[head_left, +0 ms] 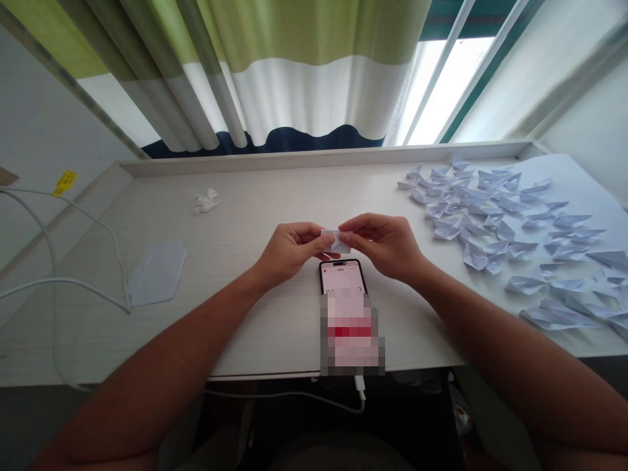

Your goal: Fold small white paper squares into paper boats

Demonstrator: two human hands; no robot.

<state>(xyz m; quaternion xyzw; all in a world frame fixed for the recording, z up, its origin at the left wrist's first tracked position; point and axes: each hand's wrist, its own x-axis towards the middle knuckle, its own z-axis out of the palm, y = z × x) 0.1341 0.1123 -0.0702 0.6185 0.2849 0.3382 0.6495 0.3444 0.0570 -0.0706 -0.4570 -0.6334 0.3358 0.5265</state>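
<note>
Bare left hand (288,254) and bare right hand (390,245), I can see, with uncovered forearms (196,330) that taper toward slim wrists (261,275); below the desk's front edge (269,367), any clothing is lost in shadow.

Phone (343,278); banded curtain (318,85); yellow label (65,182)

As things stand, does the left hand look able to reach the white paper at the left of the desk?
Probably yes: nothing visible stands between the left hand and the white paper, though that hand now pinches a small folded paper piece.
</note>
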